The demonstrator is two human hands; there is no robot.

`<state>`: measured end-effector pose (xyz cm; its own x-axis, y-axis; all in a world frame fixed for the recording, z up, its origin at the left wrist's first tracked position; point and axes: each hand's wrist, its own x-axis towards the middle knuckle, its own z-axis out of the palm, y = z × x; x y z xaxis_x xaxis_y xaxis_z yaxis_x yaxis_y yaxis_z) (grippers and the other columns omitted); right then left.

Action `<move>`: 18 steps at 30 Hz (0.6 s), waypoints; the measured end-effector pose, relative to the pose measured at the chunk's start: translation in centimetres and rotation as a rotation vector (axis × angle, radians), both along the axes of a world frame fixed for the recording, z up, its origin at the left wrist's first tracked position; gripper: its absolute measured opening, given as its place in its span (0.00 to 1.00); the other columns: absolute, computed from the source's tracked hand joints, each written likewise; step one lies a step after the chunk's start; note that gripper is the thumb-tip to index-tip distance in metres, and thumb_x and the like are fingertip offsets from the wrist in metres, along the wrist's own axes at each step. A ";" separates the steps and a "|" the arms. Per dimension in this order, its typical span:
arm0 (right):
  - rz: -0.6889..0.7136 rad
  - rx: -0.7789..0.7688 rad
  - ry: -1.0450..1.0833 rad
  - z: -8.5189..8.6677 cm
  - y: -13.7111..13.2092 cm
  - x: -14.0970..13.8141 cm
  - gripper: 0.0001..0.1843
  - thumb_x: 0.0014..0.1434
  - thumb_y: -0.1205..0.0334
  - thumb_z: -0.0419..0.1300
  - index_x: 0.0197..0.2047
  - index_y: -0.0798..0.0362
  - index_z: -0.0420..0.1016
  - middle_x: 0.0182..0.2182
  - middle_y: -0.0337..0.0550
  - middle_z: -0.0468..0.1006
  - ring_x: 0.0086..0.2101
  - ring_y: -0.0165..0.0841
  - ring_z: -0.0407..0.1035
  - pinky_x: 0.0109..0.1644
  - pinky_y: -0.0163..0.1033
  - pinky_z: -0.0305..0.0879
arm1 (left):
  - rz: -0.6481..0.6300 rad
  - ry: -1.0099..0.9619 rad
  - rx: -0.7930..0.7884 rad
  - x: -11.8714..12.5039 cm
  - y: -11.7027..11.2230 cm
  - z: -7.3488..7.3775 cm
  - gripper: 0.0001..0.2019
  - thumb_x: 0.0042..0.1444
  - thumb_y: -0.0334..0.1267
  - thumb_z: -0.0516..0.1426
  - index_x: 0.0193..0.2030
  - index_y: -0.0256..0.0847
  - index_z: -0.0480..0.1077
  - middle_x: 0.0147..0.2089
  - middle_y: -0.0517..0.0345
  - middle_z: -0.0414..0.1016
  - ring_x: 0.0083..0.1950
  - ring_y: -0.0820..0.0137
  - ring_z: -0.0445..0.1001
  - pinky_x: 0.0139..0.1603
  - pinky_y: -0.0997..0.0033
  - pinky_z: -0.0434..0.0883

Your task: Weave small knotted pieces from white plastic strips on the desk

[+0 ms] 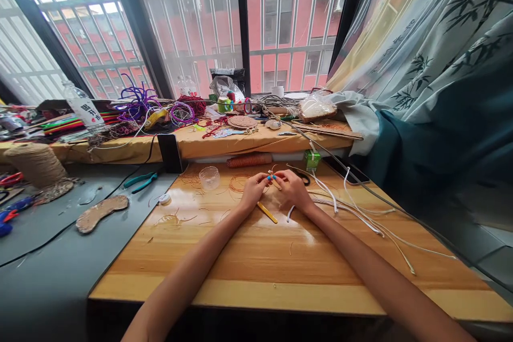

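My left hand (254, 192) and my right hand (294, 191) meet above the middle of the wooden table. Thumbs and fingertips are pinched together around a small pale piece with thin brown thread (271, 172), too small to name surely. Below the left hand lies a yellow stick (267, 213), its upper end close to the fingers. Black-handled scissors (303, 177) rest partly hidden behind the right hand. A short white cord piece (290, 214) lies under the right wrist. To the left of the hands is a loose coil of brown thread (239, 183).
A clear plastic cup (209, 177), a reddish-brown thread spool (249, 160) and a green box (312, 160) stand behind. Long white cords (360, 216) spread rightward, near a dark phone (347, 170). Teal pliers (141, 182) lie left on the grey surface (60, 272). Craft materials crowd the sill.
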<state>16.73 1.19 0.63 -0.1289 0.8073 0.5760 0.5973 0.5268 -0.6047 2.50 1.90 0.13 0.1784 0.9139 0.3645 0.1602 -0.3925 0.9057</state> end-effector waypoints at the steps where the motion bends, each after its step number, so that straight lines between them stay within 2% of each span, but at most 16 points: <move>1: 0.052 -0.011 -0.020 0.0 0.0 -0.1 0.10 0.54 0.61 0.49 0.35 0.54 0.69 0.34 0.45 0.72 0.37 0.33 0.65 0.42 0.38 0.59 | -0.010 0.009 0.017 0.0 0.0 0.0 0.09 0.49 0.36 0.50 0.32 0.35 0.69 0.31 0.56 0.72 0.33 0.74 0.68 0.37 0.76 0.65; 4: 0.129 -0.048 0.023 0.0 -0.1 -0.2 0.12 0.53 0.62 0.49 0.39 0.53 0.69 0.39 0.46 0.72 0.40 0.33 0.65 0.45 0.38 0.59 | 0.014 0.044 0.038 -0.1 0.1 0.0 0.08 0.50 0.36 0.51 0.32 0.36 0.69 0.33 0.56 0.72 0.37 0.73 0.68 0.39 0.75 0.65; 7: 0.163 -0.161 0.118 -0.1 0.0 -0.2 0.15 0.53 0.61 0.49 0.42 0.53 0.69 0.41 0.45 0.72 0.40 0.33 0.66 0.43 0.38 0.61 | 0.054 0.074 0.055 -0.1 0.1 0.1 0.08 0.49 0.36 0.52 0.32 0.36 0.69 0.34 0.56 0.71 0.37 0.72 0.67 0.39 0.74 0.64; 14: 0.356 -0.439 0.360 -0.6 0.6 0.0 0.19 0.51 0.56 0.50 0.44 0.54 0.69 0.31 0.42 0.74 0.29 0.29 0.67 0.34 0.36 0.63 | 0.012 0.078 0.067 -0.2 0.2 0.1 0.11 0.52 0.36 0.49 0.27 0.35 0.70 0.31 0.57 0.69 0.36 0.73 0.67 0.40 0.76 0.63; 18: 0.426 -0.506 0.443 -0.9 0.7 -0.1 0.20 0.48 0.56 0.54 0.44 0.53 0.70 0.31 0.41 0.73 0.28 0.28 0.66 0.34 0.34 0.61 | 0.049 0.077 0.088 -0.2 0.2 0.1 0.08 0.51 0.34 0.50 0.28 0.36 0.69 0.32 0.57 0.68 0.37 0.73 0.66 0.40 0.76 0.63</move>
<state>16.67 1.92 -0.30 -0.3302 0.9172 0.2229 0.0538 0.2540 -0.9657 2.33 2.08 0.22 0.1653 0.8871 0.4309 0.2487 -0.4603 0.8522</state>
